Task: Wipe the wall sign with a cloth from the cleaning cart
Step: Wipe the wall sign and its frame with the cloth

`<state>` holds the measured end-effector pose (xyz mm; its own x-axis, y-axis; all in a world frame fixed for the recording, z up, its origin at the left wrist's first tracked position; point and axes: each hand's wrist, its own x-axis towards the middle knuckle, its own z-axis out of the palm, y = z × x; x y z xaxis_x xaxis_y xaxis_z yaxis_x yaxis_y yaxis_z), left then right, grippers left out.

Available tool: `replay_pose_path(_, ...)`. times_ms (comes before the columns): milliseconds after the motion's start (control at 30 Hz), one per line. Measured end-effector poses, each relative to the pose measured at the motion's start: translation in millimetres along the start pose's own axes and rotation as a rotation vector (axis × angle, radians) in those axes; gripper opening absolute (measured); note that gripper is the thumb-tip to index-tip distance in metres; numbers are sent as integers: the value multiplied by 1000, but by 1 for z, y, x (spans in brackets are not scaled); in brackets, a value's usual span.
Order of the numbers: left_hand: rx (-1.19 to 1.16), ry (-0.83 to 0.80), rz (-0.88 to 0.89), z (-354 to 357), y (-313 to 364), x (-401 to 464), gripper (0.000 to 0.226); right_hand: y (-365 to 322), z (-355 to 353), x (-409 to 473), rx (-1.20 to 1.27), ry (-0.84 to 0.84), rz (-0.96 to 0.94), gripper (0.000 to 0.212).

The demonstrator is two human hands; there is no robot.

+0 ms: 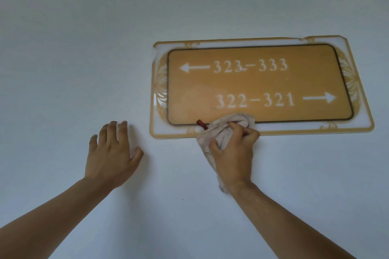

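The sign [261, 84] is mounted lengthwise across the wall [84, 48], slightly tilted. A bunched cloth [219, 130] is clenched in the right hand [233, 149] against its bottom edge. The left hand [111, 153] is spread, fingers loose, near the wall.

cloth [212, 132] partly hidden under right hand [233, 153] | sign [261, 82] btm edge covered | forearms cut off at frame btm

Both my forearms are bare as far down as I can see, with no sleeve or cuff on either. My left hand [112, 153] wears no glove, ring, watch or band. My right hand [233, 153] is likewise ungloved, its wrist plain. The nails that show on my left fingers are short and unpainted.
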<state>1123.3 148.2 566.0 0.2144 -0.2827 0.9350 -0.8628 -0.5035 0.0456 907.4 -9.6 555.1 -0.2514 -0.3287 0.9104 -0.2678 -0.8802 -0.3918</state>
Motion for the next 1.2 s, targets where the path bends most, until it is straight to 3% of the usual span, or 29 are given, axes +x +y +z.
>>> replay_pose_path(500,-56,20,4,3,-53,2,69,-84,83,-44,-116,-142,-244,62)
replay_pose_path(733,-97,47,31,2,-65,7,67,-100,96,-51,-191,-171,-285,50)
replay_pose_path(1000,-136,79,46,2,-67,9,64,-134,116,-36,-287,-389,-651,40)
replay_pose_path(1200,-129,73,35,5,-72,8,65,-123,110,-31,-297,-408,-672,43)
